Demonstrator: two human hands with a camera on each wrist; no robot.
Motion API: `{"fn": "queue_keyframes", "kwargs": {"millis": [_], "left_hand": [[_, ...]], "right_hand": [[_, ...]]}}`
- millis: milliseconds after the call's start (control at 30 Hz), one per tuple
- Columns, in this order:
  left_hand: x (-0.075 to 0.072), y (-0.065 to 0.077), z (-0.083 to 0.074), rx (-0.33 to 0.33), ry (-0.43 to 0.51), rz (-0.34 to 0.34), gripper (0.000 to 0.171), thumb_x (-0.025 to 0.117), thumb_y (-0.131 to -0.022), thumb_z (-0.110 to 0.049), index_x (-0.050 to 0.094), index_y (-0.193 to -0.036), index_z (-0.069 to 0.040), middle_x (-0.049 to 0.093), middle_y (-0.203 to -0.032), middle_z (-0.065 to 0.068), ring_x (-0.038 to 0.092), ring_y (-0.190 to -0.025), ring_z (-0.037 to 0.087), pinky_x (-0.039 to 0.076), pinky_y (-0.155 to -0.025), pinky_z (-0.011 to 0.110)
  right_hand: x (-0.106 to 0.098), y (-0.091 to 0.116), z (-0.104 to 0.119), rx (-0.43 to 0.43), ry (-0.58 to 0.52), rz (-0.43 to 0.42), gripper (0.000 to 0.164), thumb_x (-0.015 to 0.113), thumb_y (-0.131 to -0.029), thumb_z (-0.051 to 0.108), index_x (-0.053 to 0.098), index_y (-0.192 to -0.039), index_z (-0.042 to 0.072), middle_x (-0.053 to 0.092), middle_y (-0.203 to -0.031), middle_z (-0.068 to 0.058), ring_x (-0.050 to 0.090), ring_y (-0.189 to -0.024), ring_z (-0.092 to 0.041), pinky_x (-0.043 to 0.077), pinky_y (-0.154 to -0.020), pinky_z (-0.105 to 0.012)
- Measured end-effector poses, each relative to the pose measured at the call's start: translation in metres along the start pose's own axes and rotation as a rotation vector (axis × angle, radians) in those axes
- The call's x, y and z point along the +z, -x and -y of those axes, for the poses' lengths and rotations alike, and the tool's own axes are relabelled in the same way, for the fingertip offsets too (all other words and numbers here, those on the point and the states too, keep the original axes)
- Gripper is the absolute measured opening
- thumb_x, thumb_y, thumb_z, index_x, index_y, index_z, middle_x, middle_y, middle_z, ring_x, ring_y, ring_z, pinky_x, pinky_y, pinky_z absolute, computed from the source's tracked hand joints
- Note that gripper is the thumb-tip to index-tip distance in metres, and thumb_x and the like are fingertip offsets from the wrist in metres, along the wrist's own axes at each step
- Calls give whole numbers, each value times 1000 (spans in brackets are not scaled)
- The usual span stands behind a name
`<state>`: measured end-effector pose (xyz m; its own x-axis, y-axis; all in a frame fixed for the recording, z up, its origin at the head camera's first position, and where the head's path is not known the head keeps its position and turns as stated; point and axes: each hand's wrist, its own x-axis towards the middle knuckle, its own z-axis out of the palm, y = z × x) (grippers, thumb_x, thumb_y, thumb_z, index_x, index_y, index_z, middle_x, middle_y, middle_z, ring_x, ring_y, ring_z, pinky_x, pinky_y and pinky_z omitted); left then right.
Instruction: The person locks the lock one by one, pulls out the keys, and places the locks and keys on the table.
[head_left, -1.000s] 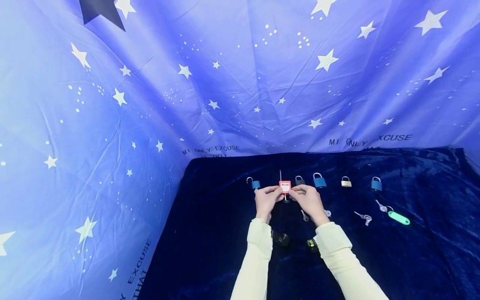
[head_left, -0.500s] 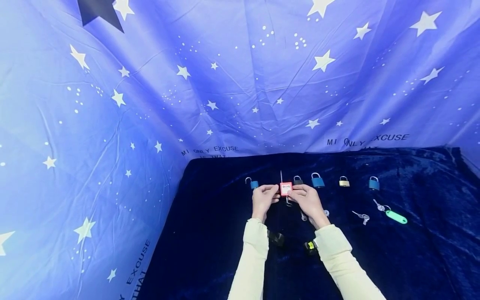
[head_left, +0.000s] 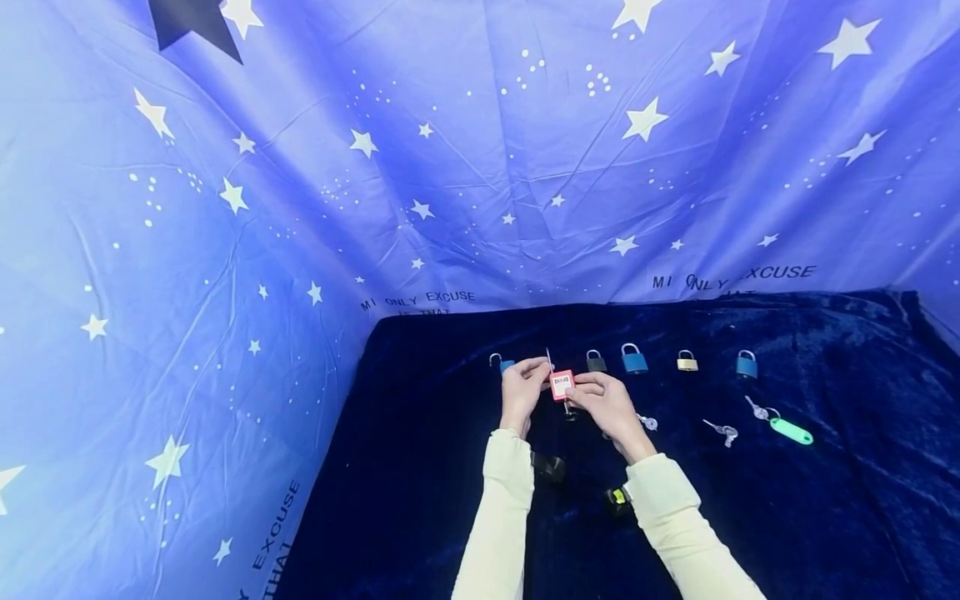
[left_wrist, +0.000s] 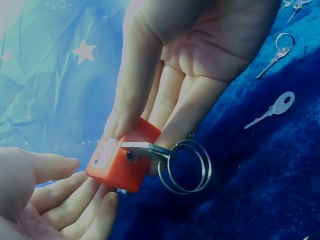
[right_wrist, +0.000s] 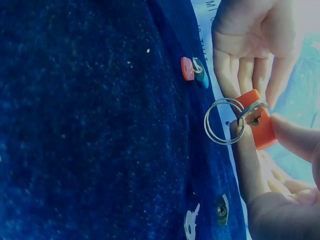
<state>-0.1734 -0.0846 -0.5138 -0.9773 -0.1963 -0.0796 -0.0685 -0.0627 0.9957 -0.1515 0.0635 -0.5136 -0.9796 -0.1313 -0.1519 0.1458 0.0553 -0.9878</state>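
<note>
A red padlock (head_left: 562, 385) with a white label is held up above the dark cloth. Its shackle stands up on the left side, one end free. My right hand (head_left: 611, 408) pinches the body, thumb on the label and fingers behind. At the left side of the lock, my left hand (head_left: 521, 392) touches it with extended fingers; the left wrist view shows its thumb apart from the body. A key (left_wrist: 145, 147) sits in the keyway underneath, with a double ring (left_wrist: 185, 167) hanging from it. The shackle is mostly hidden in both wrist views.
Behind the hands stand a blue padlock (head_left: 506, 366), partly hidden, a black padlock (head_left: 596, 361), another blue padlock (head_left: 634, 360), a brass padlock (head_left: 687, 362) and a further blue one. Loose keys (head_left: 725, 432) and a green key tag (head_left: 792, 431) lie on the right.
The red padlock has tilted, and is now slightly lower and left of its place half a second ago. The left thumb and fingers have shifted up towards the shackle; the right hand keeps its pinch.
</note>
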Motion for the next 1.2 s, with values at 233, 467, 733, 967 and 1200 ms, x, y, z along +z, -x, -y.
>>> {"fn": "queue_keyframes", "kwargs": {"millis": [233, 467, 733, 967, 1200], "left_hand": [[0, 0, -1, 1, -20, 7, 25, 67, -90, -1, 69, -112, 11, 73, -103, 23, 73, -91, 26, 60, -76, 30], [0, -3, 3, -15, 27, 1, 20, 69, -89, 0, 71, -107, 9, 73, -100, 26, 68, -77, 9, 59, -73, 26], [0, -5, 4, -8, 9, -56, 16, 70, -89, -3, 72, -101, 7, 75, -92, 16, 65, -74, 5, 59, -75, 27], [3, -9, 1, -75, 98, -29, 17, 67, -91, -6, 68, -105, 5, 75, -92, 18, 70, -76, 11, 57, -70, 22], [6, -10, 0, -80, 130, 44, 38, 62, -96, -10, 54, -131, 2, 75, -100, 20, 72, -76, 12, 58, -77, 26]], "right_hand": [[1, 1, 1, -24, 36, -10, 39, 67, -93, 3, 53, -125, -15, 68, -111, -30, 67, -80, -1, 58, -78, -20], [1, 1, 1, -22, 55, -12, 38, 67, -93, 4, 54, -124, -14, 68, -111, -29, 69, -82, -4, 58, -78, -21], [3, 2, -3, -30, 54, 5, 38, 67, -93, 4, 54, -124, -13, 69, -110, -26, 69, -80, -1, 58, -77, -20], [4, 5, -4, -26, 25, 14, 38, 66, -94, 3, 53, -126, -13, 68, -112, -28, 68, -81, -2, 58, -78, -21], [5, 8, -4, -16, -12, 16, 38, 64, -94, 1, 52, -127, -14, 68, -111, -27, 68, -81, -2, 57, -77, -19]]}}
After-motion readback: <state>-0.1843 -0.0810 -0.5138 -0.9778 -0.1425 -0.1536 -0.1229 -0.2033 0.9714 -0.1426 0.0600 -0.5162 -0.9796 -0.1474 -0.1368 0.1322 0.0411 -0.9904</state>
